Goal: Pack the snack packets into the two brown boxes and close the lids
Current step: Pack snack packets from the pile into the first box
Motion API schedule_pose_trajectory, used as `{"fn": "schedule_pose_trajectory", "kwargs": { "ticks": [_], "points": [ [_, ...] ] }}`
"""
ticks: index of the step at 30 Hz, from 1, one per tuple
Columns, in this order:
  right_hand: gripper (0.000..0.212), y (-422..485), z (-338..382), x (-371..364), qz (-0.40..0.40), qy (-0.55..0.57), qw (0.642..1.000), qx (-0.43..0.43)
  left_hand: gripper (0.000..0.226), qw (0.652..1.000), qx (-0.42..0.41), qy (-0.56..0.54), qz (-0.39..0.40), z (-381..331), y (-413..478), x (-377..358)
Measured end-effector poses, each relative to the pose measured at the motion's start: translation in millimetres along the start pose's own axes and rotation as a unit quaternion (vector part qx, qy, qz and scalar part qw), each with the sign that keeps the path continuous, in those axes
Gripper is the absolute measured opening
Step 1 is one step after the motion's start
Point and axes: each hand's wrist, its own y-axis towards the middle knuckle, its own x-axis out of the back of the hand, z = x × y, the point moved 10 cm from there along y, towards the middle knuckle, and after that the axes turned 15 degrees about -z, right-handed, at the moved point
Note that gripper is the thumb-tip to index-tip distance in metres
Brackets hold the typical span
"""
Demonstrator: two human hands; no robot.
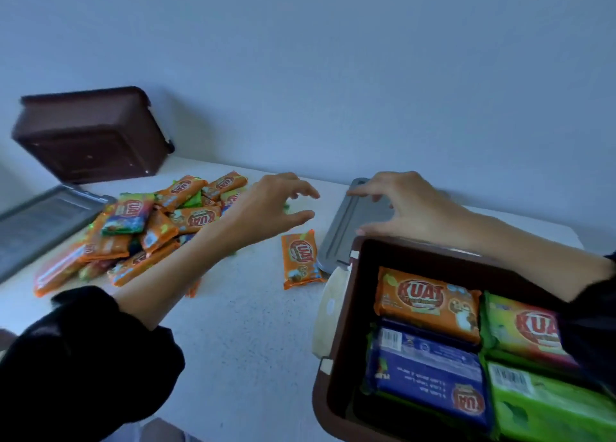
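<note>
Single head cam, fwd & down, close over table (pixel 250 335).

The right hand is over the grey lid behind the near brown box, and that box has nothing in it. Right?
Not quite. The head view shows snack packets, orange, blue and green, lying in the near brown box. The right hand is indeed over the grey lid behind it.

The white table (pixel 240 325) bears a packet heap (pixel 150 228) towards its left edge and one orange packet (pixel 301 260) mid-surface. A tipped box (pixel 90 135) and the left lid (pixel 43 221) sit by the far-left corner. The right lid (pixel 346 231) and the open box (pixel 340 341) sit towards the right edge.
</note>
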Motion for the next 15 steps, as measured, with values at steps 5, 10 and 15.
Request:
{"fn": "schedule_pose_trajectory", "kwargs": {
  "ticks": [5, 10, 15],
  "points": [
    [0.065, 54, 20, -56, 0.029, 0.021, 0.999, 0.006, 0.034, 0.989, 0.119, 0.083, -0.015, 101, -15, 15],
    [0.067, 75, 29, -127, 0.120, -0.014, 0.993, -0.001, 0.052, 0.974, 0.195, 0.108, 0.042, 173, -48, 3],
    [0.083, 64, 16, -186, 0.275, -0.079, 0.958, -0.017, 0.076, 0.959, 0.223, 0.144, 0.101, 211, -77, -19]
  ]
}}
